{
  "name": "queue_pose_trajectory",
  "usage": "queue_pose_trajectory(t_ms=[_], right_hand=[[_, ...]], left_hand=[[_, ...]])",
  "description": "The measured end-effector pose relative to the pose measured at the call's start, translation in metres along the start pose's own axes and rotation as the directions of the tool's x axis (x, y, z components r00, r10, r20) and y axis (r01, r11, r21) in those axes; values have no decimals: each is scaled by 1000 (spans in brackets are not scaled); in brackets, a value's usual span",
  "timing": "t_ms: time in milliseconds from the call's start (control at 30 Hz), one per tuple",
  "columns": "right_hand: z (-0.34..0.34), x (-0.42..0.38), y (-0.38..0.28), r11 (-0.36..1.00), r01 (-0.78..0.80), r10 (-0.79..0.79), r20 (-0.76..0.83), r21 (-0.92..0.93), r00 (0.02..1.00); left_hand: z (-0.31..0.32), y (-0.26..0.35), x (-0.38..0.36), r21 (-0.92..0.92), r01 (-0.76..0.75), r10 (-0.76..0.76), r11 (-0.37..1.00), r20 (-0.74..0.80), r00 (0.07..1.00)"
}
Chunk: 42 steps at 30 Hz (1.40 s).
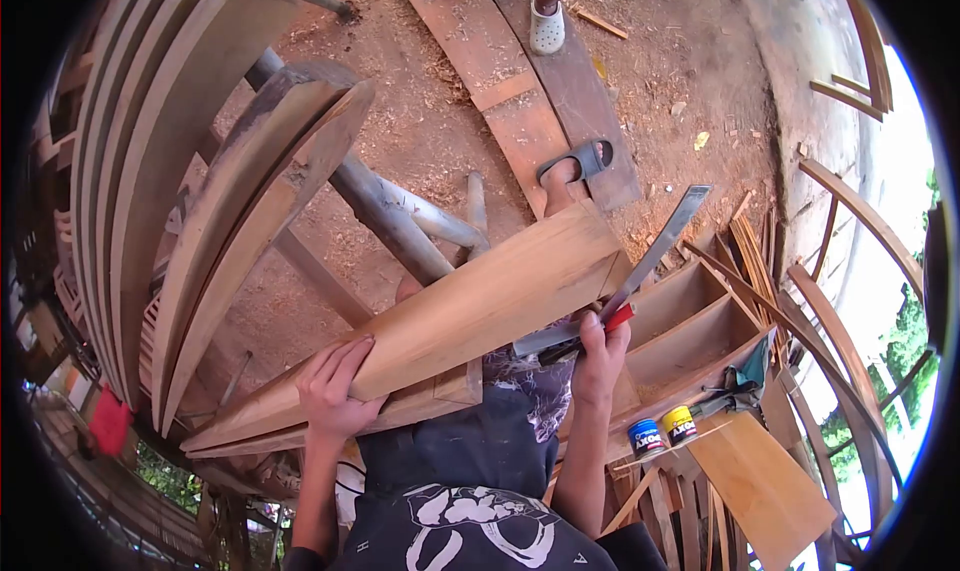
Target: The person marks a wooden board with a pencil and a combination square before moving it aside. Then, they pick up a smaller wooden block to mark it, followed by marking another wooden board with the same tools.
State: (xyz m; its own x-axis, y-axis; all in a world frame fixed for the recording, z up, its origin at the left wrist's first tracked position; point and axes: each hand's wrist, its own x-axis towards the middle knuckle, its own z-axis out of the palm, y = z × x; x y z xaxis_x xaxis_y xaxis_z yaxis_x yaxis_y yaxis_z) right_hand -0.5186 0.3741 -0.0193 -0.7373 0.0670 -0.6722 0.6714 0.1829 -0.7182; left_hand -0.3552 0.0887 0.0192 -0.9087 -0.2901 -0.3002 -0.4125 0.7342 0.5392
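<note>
A long tapered wooden piece lies across my lap, its wide end toward the upper right. My left hand rests on its lower side near the narrow end, fingers wrapped over the edge. Beside the wide end, my right hand is closed around a metal square, whose long blade points up and right. A red object, possibly a pencil or marker, shows at the same fingers. Under the tapered piece is another wooden piece.
Curved boards stand at the left, near a log support. A wooden box is at right, with blue and yellow cans below it. Another person's clog is at the top.
</note>
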Motion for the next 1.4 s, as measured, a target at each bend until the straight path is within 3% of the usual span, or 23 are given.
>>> queue_pose_trajectory(t_ms=[133,200,233,300,333,400,467,533,633,667,733,800,933,967,1000,1033,1100,1200,1300,1400], right_hand=[[-4,30,12,978,109,-117,35,180,993],[-13,58,24,918,91,-99,1,386,995],[-13,74,23,920,80,-88,4,383,996],[-12,93,16,931,35,-41,9,362,999],[-5,96,8,939,4,-10,15,343,1000],[3,113,24,923,-9,-24,83,384,996],[16,116,32,828,-177,55,237,532,970],[22,134,62,614,-448,0,568,649,823],[44,145,82,511,-543,-112,679,666,726],[51,148,93,430,-498,-99,587,753,803],[51,142,76,523,-463,-109,594,716,797],[48,152,112,440,-425,-287,572,791,768],[39,150,103,579,-316,-125,465,751,876],[44,142,86,633,-285,-83,428,720,900],[54,143,82,686,-267,-43,404,677,914],[55,139,72,735,-237,-14,363,636,932],[59,134,60,814,-192,23,300,549,954],[63,123,44,882,-137,20,253,452,967],[71,117,32,903,-72,-35,240,423,970],[68,129,30,970,-29,-27,225,240,974]], left_hand=[[-4,4,0,-34,6,-3,999,89,996],[-3,2,-3,-8,30,-29,1000,107,994],[-3,0,-4,-1,-24,24,1000,145,989],[-4,2,-6,-9,50,-48,999,157,986],[-7,6,-5,4,8,-9,1000,178,984],[-10,17,-2,74,106,-121,992,239,963],[-15,26,-2,118,200,-223,973,241,944],[-18,24,6,106,155,-182,982,338,923],[-25,20,9,66,121,-138,990,404,904],[-29,19,11,55,123,-135,991,444,886],[-37,17,16,34,150,-152,988,389,909],[-43,6,23,-51,88,-55,995,451,891],[-37,-33,42,-30,160,-122,987,516,848],[-31,-42,42,-67,100,-62,993,425,903],[-34,-40,47,16,142,-135,990,422,896],[-18,-53,49,-28,137,-119,990,351,929],[-26,-38,52,-7,241,-231,971,261,938],[-27,-44,64,-12,292,-282,956,221,934],[-24,-56,77,-74,385,-349,920,292,890],[-14,-74,97,-65,414,-375,908,317,871]])
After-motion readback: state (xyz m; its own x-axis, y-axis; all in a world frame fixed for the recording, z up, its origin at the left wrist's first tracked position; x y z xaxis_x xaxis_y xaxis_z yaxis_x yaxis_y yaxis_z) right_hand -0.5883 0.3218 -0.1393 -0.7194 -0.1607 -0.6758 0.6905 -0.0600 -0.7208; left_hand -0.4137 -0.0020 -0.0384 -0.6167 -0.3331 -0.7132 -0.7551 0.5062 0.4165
